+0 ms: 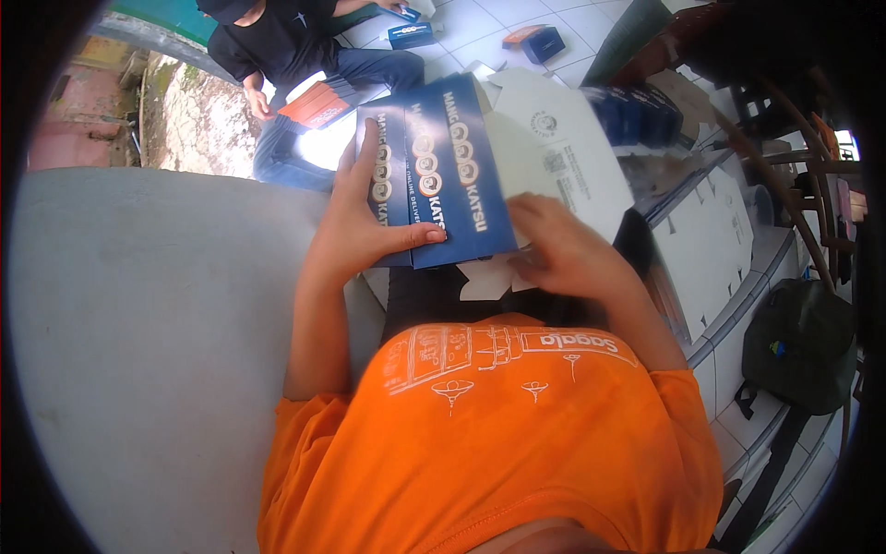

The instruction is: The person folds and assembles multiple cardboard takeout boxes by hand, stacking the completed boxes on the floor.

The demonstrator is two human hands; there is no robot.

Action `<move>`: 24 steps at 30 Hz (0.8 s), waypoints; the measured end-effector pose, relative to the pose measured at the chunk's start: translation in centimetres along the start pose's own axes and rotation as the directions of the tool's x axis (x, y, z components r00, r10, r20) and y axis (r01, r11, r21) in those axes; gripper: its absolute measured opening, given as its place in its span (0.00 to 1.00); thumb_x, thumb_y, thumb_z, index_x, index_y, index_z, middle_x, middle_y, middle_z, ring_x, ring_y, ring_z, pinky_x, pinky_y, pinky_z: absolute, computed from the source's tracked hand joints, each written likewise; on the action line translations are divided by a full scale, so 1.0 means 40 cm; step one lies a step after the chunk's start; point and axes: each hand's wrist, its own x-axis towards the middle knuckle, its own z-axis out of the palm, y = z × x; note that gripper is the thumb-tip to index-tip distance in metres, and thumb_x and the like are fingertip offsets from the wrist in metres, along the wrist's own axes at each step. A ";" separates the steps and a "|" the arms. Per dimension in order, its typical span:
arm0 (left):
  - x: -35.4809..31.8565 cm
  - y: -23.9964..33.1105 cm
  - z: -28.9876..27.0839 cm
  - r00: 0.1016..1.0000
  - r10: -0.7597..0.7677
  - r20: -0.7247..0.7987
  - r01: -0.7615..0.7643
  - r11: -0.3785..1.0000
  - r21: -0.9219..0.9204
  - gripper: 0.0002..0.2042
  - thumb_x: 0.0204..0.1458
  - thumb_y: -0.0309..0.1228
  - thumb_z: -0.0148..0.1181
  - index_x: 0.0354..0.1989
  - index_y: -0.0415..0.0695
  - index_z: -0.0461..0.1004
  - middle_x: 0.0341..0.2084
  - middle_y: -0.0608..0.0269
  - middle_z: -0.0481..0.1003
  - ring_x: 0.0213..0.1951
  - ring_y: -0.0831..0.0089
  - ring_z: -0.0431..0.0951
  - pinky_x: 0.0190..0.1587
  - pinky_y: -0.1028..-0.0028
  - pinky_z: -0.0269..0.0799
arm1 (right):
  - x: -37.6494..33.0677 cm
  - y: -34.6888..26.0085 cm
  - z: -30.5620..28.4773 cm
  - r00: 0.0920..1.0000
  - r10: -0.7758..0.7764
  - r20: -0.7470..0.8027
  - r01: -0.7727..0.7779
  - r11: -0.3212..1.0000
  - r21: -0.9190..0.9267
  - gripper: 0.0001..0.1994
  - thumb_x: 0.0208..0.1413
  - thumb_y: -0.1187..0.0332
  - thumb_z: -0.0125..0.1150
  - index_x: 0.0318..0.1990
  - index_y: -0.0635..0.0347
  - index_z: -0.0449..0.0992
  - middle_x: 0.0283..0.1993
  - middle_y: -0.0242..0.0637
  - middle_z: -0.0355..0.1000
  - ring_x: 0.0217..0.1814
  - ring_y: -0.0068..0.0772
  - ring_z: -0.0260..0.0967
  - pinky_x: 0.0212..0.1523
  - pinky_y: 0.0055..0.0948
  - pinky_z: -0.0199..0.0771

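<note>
A dark blue printed cardboard box (pixel 471 175) is held over my lap, partly folded. My left hand (pixel 355 222) grips its left side, thumb across the near printed face and fingers along the far left edge. At the box's near right corner, my right hand (pixel 568 245) has its fingers curled against the edge; the fingertips are partly hidden. White cut flaps (pixel 486 280) stick out below the box, close to my right fingers. A large white cardboard panel (pixel 544 138) with small print spreads out beyond my right hand; I cannot tell whether it joins the box.
Opposite me sits a person (pixel 286 46) in dark clothes with orange-printed cardboard (pixel 318 103). Blue boxes (pixel 411 35) lie on the tiled floor. To my right are stacked flat white sheets (pixel 706 245) and a dark backpack (pixel 798 346). A grey surface (pixel 166 295) borders my left.
</note>
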 end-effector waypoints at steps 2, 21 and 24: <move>0.003 0.005 0.001 1.000 0.008 0.011 -0.008 1.000 -0.003 0.67 0.19 0.48 0.83 0.71 0.41 0.46 0.65 0.33 0.51 0.66 0.45 0.55 0.66 0.59 0.54 | -0.001 0.028 -0.011 0.963 -0.030 0.269 0.130 0.922 -0.364 0.09 0.46 0.74 0.66 0.37 0.57 0.78 0.38 0.35 0.73 0.46 0.39 0.69 0.47 0.34 0.70; 0.017 0.007 0.011 0.999 0.013 -0.036 -0.010 0.998 0.059 0.67 0.18 0.49 0.82 0.71 0.41 0.47 0.64 0.35 0.52 0.65 0.46 0.57 0.66 0.59 0.55 | 0.001 0.074 0.043 0.977 -0.184 0.112 0.214 0.885 -0.413 0.10 0.38 0.75 0.68 0.29 0.60 0.73 0.31 0.38 0.68 0.38 0.42 0.68 0.40 0.37 0.70; 0.028 0.002 0.015 0.999 -0.010 -0.044 0.013 0.997 0.076 0.67 0.18 0.52 0.81 0.70 0.36 0.47 0.65 0.31 0.50 0.66 0.43 0.56 0.65 0.59 0.57 | 0.012 0.061 0.044 0.989 -0.071 0.127 0.103 0.960 -0.261 0.16 0.39 0.76 0.68 0.39 0.63 0.75 0.34 0.41 0.70 0.43 0.46 0.69 0.46 0.36 0.71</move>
